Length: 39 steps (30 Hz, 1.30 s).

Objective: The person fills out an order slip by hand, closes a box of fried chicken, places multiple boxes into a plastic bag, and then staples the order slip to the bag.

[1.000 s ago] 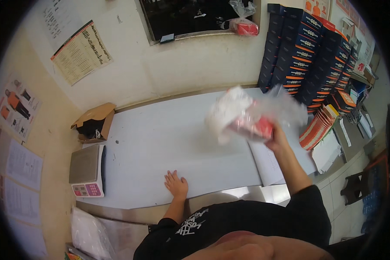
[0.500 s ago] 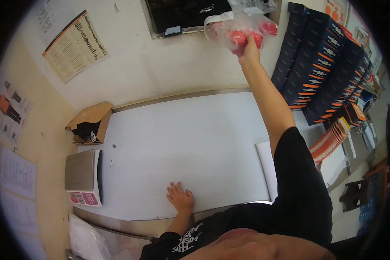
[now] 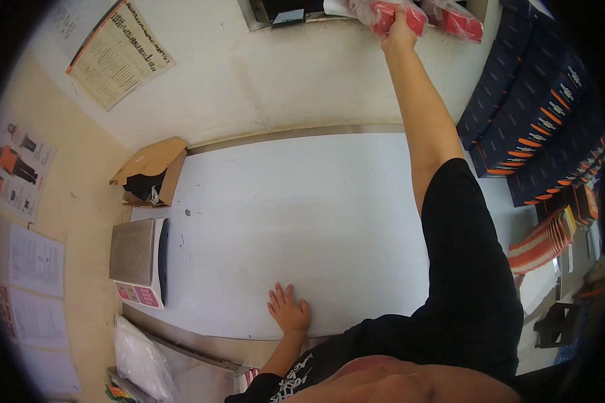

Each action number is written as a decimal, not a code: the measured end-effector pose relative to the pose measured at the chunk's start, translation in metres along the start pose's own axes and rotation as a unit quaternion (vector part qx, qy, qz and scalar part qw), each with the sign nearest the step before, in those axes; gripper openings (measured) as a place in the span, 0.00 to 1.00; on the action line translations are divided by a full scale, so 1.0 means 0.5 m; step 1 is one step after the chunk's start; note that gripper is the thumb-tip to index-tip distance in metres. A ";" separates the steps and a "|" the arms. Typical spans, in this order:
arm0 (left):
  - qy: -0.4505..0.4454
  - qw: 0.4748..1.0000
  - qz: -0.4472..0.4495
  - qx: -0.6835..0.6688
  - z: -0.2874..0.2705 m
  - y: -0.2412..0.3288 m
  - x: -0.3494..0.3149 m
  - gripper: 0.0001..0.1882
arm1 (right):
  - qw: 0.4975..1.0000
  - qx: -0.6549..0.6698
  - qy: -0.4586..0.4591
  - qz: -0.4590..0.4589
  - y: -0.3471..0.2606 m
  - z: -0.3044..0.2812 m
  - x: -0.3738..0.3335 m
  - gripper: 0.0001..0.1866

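Note:
My right hand (image 3: 398,35) is stretched far up to the wall opening at the top of the view, gripping a red item wrapped in clear plastic (image 3: 395,12). A second red plastic-wrapped packet (image 3: 458,20) lies just to its right on the ledge. My left hand (image 3: 288,310) rests flat, fingers spread, on the near edge of the white table (image 3: 302,215). It holds nothing.
An open cardboard box (image 3: 151,171) with dark contents sits at the table's left end, with a small weighing scale (image 3: 140,260) in front of it. Stacks of dark blue and orange boxes (image 3: 538,127) line the right side. Paper sheets hang on the left wall.
My right arm has swung up from over the table to the wall opening, carrying the plastic-wrapped red packet with it. My left hand stays planted on the table edge.

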<state>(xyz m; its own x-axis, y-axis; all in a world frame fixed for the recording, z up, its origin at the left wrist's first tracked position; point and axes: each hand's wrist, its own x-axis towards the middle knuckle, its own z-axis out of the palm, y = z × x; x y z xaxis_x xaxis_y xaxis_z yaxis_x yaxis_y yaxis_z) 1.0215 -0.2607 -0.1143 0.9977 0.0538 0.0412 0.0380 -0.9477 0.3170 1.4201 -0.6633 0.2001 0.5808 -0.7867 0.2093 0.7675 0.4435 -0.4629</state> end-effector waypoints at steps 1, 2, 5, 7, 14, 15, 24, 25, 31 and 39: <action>-0.001 1.000 -0.004 0.001 -0.001 -0.001 -0.001 0.27 | 1.000 0.001 0.002 0.005 0.010 -0.006 0.011 0.26; -0.002 1.000 -0.009 0.002 -0.002 -0.002 -0.003 0.27 | 0.998 0.032 -0.043 0.023 0.019 -0.005 0.026 0.13; -0.003 1.000 0.006 -0.002 0.003 0.006 0.005 0.27 | 0.978 0.105 -0.167 0.070 0.019 -0.055 0.140 0.06; -0.005 1.000 0.004 -0.004 0.002 0.007 0.007 0.27 | 0.949 0.153 -0.250 0.117 0.034 -0.061 0.152 0.06; -0.010 1.000 -0.023 0.002 -0.004 -0.009 -0.005 0.27 | 0.958 -0.195 -0.162 0.136 0.092 -0.036 0.094 0.16; -0.003 1.000 -0.030 0.004 -0.006 -0.005 -0.002 0.27 | 0.947 -0.257 -0.134 0.137 0.082 -0.042 0.103 0.18; -0.017 1.000 -0.009 -0.002 -0.003 -0.001 0.006 0.26 | 0.870 -0.387 -0.207 0.223 0.033 -0.045 0.113 0.36; -0.016 1.000 -0.006 -0.004 -0.003 0.000 0.006 0.26 | 0.871 -0.389 -0.206 0.219 0.026 -0.038 0.106 0.36; -0.014 1.000 -0.012 -0.005 -0.011 -0.009 -0.008 0.27 | 0.897 -0.327 -0.167 0.247 -0.011 -0.076 -0.068 0.27; 0.024 0.999 0.012 -0.034 0.004 -0.016 -0.009 0.28 | 0.545 -0.484 -0.327 0.601 -0.360 -0.589 -0.607 0.14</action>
<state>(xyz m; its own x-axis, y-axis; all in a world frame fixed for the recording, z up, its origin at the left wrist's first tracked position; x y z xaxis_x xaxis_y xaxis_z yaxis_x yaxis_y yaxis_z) 1.0170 -0.2542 -0.1190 0.9943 0.0479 0.0953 0.0082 -0.9253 0.3790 1.0258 -0.6308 -0.0335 0.7211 0.2845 -0.6317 -0.5942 -0.2148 -0.7751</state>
